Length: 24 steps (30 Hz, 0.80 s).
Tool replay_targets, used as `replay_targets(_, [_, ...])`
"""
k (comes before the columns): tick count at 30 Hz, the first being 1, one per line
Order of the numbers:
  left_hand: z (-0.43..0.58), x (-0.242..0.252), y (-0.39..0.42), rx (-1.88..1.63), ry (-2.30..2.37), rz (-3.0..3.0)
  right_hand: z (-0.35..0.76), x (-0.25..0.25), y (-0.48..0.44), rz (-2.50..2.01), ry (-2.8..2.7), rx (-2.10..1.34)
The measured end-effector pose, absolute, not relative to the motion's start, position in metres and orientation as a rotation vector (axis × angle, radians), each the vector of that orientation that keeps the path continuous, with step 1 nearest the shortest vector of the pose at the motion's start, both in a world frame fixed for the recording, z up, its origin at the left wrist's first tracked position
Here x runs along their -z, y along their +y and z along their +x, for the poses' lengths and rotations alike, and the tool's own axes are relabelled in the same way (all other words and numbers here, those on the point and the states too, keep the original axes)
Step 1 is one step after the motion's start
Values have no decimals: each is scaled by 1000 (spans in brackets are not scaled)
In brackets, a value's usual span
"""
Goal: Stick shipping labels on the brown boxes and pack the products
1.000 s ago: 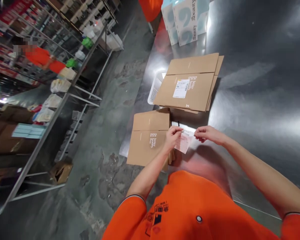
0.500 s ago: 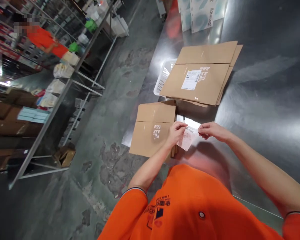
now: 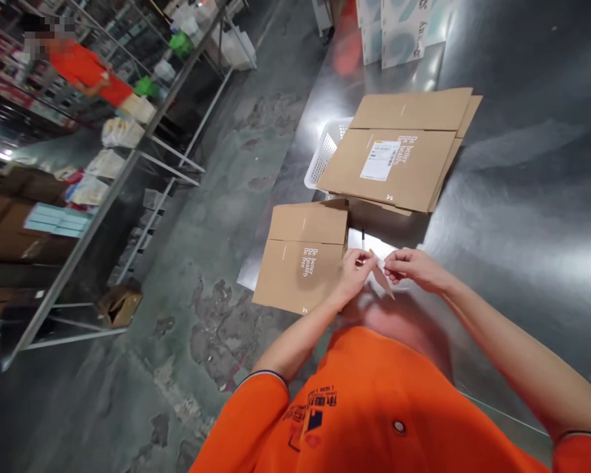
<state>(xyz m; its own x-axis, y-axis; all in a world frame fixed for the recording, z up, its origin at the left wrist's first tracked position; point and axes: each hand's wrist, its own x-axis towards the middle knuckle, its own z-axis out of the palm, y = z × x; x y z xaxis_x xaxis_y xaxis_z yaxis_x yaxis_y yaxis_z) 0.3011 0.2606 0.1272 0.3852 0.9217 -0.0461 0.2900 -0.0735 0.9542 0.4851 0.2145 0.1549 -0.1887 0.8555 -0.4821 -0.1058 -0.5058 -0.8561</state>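
A small white shipping label [image 3: 383,282] hangs between my hands, turned nearly edge-on. My left hand [image 3: 357,269] pinches its upper left part with thumb and fingertips. My right hand [image 3: 410,269] is closed in a pinch at the label's right edge, with its fingertips partly hidden. Just beyond my fingers, a white sheet [image 3: 373,243] lies on the metal table, with a dark pen-like stick [image 3: 363,235] by it. Left of my left hand is a stack of flattened cardboard boxes [image 3: 285,269].
Another stack of flattened cartons [image 3: 423,171], bearing a stuck-on label [image 3: 380,160], overlaps a white plastic basket [image 3: 320,157] on the metal table [image 3: 532,217]. Printed boxes [image 3: 404,33] stand beyond. Across the floor, a person in orange [image 3: 88,72] is behind a long bench [image 3: 128,164].
The label has swung from facing me to nearly edge-on. My right hand has shifted slightly left and down, closer to my left hand. The view has tilted a little.
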Motion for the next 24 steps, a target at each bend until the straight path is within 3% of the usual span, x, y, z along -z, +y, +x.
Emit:
replay_targets(7, [306, -138, 256, -488, 965, 1110, 475, -151, 217, -1408, -1184, -1588])
replay_targets(14, [313, -135, 268, -571, 980, 864, 467, -143, 228, -1704, -1741, -902])
replay_targets(18, [317, -137, 290, -685, 1035, 1065, 465, -161, 251, -1620, -1814, -1126])
replay_targets(24, [322, -150, 376, -696, 1006, 1194, 473, -168, 332, -1686, -1384, -1152])
